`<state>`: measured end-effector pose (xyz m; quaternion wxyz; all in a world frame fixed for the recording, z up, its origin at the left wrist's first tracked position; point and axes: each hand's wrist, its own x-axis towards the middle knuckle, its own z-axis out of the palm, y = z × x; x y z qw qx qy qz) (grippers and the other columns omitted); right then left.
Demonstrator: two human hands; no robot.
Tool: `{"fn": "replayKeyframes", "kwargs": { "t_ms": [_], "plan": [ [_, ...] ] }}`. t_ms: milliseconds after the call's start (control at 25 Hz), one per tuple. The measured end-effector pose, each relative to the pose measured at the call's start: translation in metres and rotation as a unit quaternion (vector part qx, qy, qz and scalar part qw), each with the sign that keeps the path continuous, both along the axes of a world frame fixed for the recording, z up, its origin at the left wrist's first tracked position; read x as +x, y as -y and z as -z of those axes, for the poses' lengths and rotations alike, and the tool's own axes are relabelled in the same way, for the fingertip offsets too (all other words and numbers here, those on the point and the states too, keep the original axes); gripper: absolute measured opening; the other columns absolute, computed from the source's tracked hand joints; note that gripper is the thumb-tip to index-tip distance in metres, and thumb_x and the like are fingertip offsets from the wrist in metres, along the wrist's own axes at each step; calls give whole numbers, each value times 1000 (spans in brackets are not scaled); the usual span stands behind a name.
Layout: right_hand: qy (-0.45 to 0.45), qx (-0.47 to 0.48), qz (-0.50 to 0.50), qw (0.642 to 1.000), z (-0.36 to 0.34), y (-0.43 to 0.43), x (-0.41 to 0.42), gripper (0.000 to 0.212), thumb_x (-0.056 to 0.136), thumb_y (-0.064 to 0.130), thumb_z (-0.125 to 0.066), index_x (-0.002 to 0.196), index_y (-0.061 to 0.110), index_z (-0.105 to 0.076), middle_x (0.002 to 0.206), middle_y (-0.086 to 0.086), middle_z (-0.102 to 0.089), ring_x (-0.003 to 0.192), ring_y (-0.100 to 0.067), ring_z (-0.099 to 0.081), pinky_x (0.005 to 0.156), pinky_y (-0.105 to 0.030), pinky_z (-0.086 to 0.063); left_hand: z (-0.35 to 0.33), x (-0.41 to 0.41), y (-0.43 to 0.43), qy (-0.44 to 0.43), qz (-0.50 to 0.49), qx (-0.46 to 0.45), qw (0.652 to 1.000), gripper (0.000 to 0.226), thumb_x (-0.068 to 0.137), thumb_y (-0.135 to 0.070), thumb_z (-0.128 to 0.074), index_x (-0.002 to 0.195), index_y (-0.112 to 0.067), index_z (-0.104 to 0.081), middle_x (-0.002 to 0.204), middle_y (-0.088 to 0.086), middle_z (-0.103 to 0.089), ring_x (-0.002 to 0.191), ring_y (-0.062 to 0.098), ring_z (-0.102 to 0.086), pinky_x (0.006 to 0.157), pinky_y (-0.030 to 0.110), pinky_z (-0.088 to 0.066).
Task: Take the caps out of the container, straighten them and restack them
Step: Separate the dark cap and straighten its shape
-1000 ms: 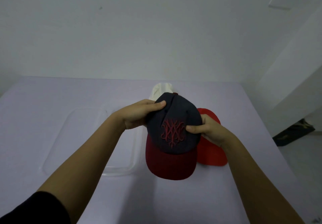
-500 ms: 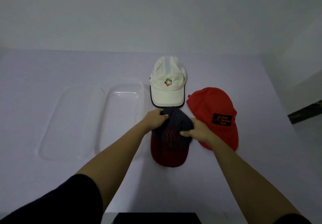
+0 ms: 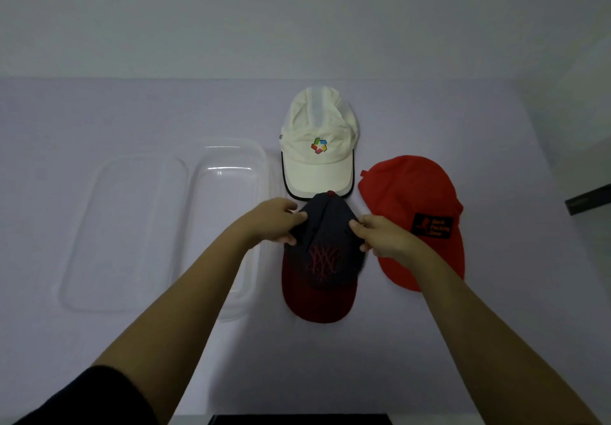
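A navy cap with a dark red brim (image 3: 322,266) lies on the table in front of me, brim toward me. My left hand (image 3: 276,221) grips the left side of its crown and my right hand (image 3: 380,234) grips the right side. Just behind it rests a white cap (image 3: 319,147) with a coloured logo, its brim touching the navy cap's top. A red cap (image 3: 413,213) with a black patch lies to the right, partly under my right wrist. The clear plastic container (image 3: 228,173) stands to the left with nothing in it.
A clear lid (image 3: 129,226) lies flat to the left of the container. The lilac table (image 3: 330,365) ends at a white wall behind. A dark object (image 3: 297,419) shows at the bottom edge, and a dark gap (image 3: 588,201) at the right edge.
The navy cap has gone from held up in front of me down onto the table, in front of the white cap. Both hands stay on its crown. My view has tilted downward.
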<state>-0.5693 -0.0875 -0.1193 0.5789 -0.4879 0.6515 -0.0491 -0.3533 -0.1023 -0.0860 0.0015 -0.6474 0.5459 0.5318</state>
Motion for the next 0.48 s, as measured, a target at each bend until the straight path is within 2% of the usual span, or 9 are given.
{"fn": "replayKeyframes", "kwargs": {
  "t_ms": [80,160,280,400,480],
  "plan": [
    [11,-7,36,999,4,4,3,21,96,29,-47,96,10,-58,80,0,-55,65,-8,-51,60,-21,-43,3,-5,1,-51,-36,26,998,27,96,-26,-50,111,-4,-58,89,8,-65,62,11,-65,63,21,-55],
    [0,-21,60,998,9,9,-1,30,93,27,-53,98,-1,-60,80,-7,-57,66,-10,-53,62,-22,-45,9,-10,4,-24,-46,-5,999,25,94,-25,-53,103,-3,-60,80,8,-65,62,13,-63,71,28,-56],
    [-21,-29,63,997,12,14,-4,41,90,28,-58,103,-10,-58,79,-11,-59,67,-14,-55,62,-25,-46,13,-15,8,41,-35,-31,998,25,91,-26,-56,95,-2,-62,84,14,-70,76,24,-68,84,37,-55],
    [-22,-23,65,997,14,16,-2,36,90,29,-59,99,-6,-60,71,-7,-57,67,-16,-54,66,-29,-45,15,-19,10,26,-108,-22,994,28,94,-24,-51,70,-11,-54,69,6,-60,61,14,-60,65,26,-55],
    [-21,-23,79,996,17,18,0,29,88,28,-61,91,0,-60,67,-6,-54,66,-17,-52,69,-32,-44,15,-20,10,33,-144,-29,989,31,95,-20,-48,65,-13,-47,67,2,-52,56,11,-55,52,20,-53]
  ]
}}
